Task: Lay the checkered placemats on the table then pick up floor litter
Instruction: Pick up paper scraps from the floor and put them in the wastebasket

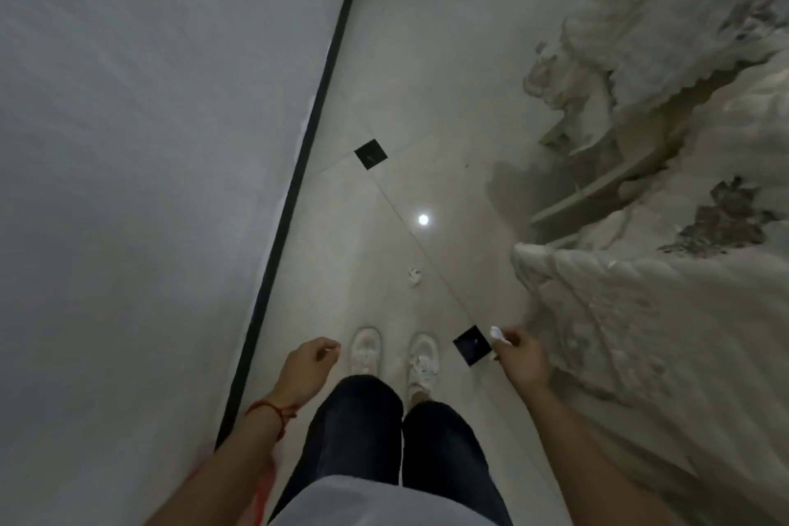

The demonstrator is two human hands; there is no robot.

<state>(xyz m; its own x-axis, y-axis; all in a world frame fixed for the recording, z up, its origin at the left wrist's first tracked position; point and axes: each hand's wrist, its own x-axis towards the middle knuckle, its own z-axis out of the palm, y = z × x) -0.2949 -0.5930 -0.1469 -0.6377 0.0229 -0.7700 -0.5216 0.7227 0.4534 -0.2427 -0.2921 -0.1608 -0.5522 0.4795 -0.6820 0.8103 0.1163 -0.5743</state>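
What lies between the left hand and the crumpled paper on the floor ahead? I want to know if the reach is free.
Nothing visible. The paper lies on bare tile beyond the shoes, with open floor around it. The left hand hangs above and nearer, loosely curled; the bed cover stays off to the right.

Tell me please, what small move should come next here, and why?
Probably step forward and bend to the crumpled white scrap: it lies on the floor tiles just ahead of the shoes. The left hand looks free; the right hand already pinches something white.
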